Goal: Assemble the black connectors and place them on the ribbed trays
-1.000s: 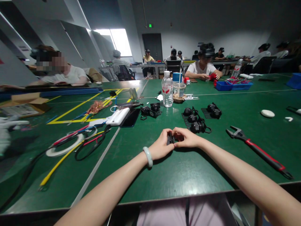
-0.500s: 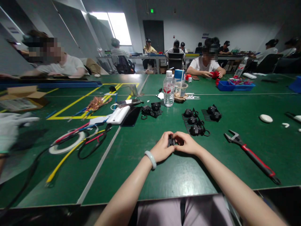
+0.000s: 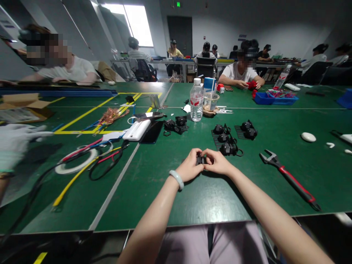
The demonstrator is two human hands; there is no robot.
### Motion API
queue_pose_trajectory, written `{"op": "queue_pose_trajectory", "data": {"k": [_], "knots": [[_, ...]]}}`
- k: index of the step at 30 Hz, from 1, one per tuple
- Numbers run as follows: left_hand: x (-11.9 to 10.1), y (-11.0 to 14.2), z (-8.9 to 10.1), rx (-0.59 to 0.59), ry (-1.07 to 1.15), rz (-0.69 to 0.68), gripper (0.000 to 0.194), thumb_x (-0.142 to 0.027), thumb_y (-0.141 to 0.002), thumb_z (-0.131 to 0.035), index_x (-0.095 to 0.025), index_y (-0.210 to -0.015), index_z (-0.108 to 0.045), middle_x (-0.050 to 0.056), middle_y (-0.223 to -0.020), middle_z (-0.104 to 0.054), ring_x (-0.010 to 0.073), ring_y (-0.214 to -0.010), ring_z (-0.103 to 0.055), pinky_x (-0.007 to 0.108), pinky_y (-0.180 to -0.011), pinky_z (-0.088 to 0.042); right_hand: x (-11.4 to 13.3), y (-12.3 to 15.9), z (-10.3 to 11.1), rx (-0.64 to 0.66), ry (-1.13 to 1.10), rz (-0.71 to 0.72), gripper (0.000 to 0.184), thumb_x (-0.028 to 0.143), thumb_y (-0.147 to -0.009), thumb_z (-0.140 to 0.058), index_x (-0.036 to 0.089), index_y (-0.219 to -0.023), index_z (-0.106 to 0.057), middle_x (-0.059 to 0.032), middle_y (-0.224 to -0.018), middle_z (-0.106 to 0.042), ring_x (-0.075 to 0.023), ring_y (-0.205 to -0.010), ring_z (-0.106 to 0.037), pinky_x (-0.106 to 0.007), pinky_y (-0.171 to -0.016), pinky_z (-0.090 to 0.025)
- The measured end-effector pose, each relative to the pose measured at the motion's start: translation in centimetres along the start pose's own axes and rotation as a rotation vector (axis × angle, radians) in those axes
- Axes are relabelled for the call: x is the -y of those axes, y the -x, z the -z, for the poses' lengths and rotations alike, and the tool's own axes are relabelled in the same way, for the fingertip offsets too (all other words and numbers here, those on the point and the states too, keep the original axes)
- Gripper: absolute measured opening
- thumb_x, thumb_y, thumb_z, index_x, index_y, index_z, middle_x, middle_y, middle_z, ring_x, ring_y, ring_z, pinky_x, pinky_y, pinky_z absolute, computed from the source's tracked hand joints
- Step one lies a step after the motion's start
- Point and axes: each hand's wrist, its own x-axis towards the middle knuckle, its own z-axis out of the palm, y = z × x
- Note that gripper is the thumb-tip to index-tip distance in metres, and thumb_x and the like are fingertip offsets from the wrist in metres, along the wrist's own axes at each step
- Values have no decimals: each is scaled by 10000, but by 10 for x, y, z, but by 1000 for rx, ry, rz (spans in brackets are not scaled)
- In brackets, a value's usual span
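Observation:
Above the green table (image 3: 154, 205), my left hand (image 3: 189, 167) and my right hand (image 3: 218, 162) meet with curled fingers around a small black plastic part (image 3: 201, 160). Fingers cover most of the part, so its exact kind cannot be made out. Just beyond my right hand lies a group of black plastic fittings (image 3: 227, 148) on a dark ribbed strip, with a smaller group (image 3: 246, 129) to its right. Further black fittings (image 3: 180, 126) rest beyond my left hand. An adjustable wrench (image 3: 293, 181) with a red and black handle lies to the right.
A water bottle (image 3: 197, 101) and a drink cup (image 3: 211, 102) stand ahead. Left are a white power bank (image 3: 137, 130), a tape roll (image 3: 59, 168), cables (image 3: 74, 181) and a co-worker's gloved hand (image 3: 13, 146). A blue tray (image 3: 262, 99) sits further back right.
The camera view has shifted slightly. Both my hands stay together on the black part, with little movement of the fingers. At the left, the co-worker's gloved hand has moved a little to the right.

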Motion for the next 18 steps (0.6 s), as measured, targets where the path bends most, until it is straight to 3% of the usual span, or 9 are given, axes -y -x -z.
{"op": "queue_pose_trajectory", "data": {"k": [18], "knots": [[4,0,-6,-51,68,46,396,-140,-601,-494,-152,-980,-382,29,-926,-439,173,-878,-434,366,-837,-362,-2,-2,-1,10,-82,-73,250,232,-592,-558,177,-821,-474,107,-456,-248,-45,-422,-243,-166,-431,-205]]}}
